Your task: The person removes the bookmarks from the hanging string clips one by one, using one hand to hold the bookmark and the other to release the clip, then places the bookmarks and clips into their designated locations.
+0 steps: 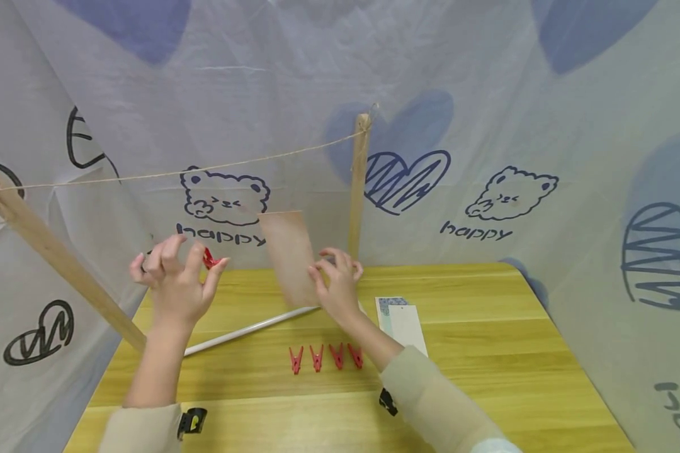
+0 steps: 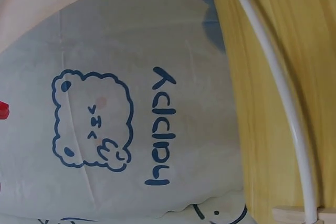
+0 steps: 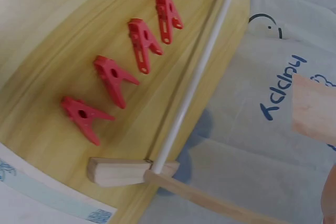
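Note:
My left hand (image 1: 175,277) is raised at the left, below the string (image 1: 204,169), and pinches a red clothespin (image 1: 209,258) between thumb and forefinger. Only a bit of that clothespin (image 2: 3,110) enters the left wrist view. A plain pinkish-beige card (image 1: 288,255) hangs in the air right of it, its right edge pinched by my right hand (image 1: 338,286). Part of the card (image 3: 314,107) also appears in the right wrist view. The string sags between two wooden posts, with card and clothespin both apart from it as far as I can see.
Several red clothespins (image 1: 317,358) lie in a row on the wooden table (image 1: 459,390). Overlapping paper cards (image 1: 409,327) lie to their right. A white rod (image 1: 249,330) runs low between the left post (image 1: 62,264) and the right post (image 1: 358,189).

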The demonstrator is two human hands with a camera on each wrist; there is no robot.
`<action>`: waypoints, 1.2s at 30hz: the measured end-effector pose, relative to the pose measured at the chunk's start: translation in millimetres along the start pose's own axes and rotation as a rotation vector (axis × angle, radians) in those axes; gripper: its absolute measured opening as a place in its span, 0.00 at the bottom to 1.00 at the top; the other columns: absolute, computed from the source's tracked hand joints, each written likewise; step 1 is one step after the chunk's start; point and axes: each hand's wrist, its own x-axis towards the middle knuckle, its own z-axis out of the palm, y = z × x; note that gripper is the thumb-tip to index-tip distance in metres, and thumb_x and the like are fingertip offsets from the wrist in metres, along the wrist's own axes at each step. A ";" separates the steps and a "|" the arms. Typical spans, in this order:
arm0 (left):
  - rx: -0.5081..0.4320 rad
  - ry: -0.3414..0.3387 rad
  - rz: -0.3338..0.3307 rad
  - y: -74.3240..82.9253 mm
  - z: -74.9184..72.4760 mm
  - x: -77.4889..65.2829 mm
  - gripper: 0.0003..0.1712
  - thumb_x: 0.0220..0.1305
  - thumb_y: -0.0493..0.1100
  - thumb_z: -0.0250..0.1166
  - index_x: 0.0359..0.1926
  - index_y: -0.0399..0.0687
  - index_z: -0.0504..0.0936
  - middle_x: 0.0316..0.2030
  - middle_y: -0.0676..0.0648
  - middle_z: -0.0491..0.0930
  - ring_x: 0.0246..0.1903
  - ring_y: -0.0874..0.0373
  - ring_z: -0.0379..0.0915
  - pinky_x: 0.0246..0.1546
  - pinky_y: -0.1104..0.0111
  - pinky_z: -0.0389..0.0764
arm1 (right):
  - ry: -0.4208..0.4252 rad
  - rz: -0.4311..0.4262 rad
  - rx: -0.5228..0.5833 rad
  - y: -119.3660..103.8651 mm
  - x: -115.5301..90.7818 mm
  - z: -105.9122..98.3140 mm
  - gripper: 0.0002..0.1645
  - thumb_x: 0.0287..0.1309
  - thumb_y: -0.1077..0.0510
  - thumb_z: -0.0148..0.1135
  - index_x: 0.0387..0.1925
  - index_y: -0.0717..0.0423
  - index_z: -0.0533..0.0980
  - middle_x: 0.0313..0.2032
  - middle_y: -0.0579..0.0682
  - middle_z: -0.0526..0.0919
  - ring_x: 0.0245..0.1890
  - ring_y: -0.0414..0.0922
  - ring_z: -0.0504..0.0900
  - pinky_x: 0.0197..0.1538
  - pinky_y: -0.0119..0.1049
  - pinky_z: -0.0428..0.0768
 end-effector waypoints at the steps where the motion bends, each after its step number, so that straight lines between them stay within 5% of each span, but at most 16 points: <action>1: 0.002 -0.007 0.001 0.5 1.1 -1.9 0.29 0.63 0.64 0.48 0.33 0.40 0.70 0.48 0.42 0.59 0.49 0.45 0.49 0.47 0.43 0.42 | 0.007 -0.006 0.000 2.0 -1.6 -0.5 0.08 0.55 0.56 0.60 0.27 0.58 0.78 0.46 0.54 0.75 0.53 0.52 0.67 0.55 0.57 0.49; 9: 0.009 -0.051 -0.019 3.9 8.4 -17.3 0.28 0.63 0.64 0.48 0.32 0.40 0.70 0.48 0.42 0.60 0.49 0.45 0.50 0.47 0.42 0.44 | 0.060 -0.020 -0.018 17.6 -14.0 -4.4 0.09 0.54 0.56 0.61 0.25 0.58 0.77 0.44 0.55 0.74 0.52 0.54 0.67 0.53 0.60 0.47; 19: 0.031 -0.223 -0.089 6.3 7.9 -33.2 0.31 0.63 0.65 0.44 0.34 0.39 0.71 0.52 0.39 0.57 0.51 0.43 0.47 0.47 0.40 0.44 | 0.089 -0.003 -0.043 30.6 -26.3 -14.0 0.09 0.53 0.57 0.61 0.23 0.59 0.77 0.43 0.56 0.75 0.51 0.56 0.68 0.52 0.60 0.48; 36: 0.012 -0.328 -0.089 8.1 16.2 -69.9 0.32 0.64 0.65 0.43 0.31 0.40 0.71 0.52 0.39 0.57 0.51 0.43 0.46 0.46 0.39 0.46 | 0.081 0.089 -0.064 59.2 -50.9 -40.6 0.08 0.53 0.59 0.61 0.24 0.61 0.78 0.45 0.59 0.74 0.52 0.58 0.64 0.52 0.61 0.45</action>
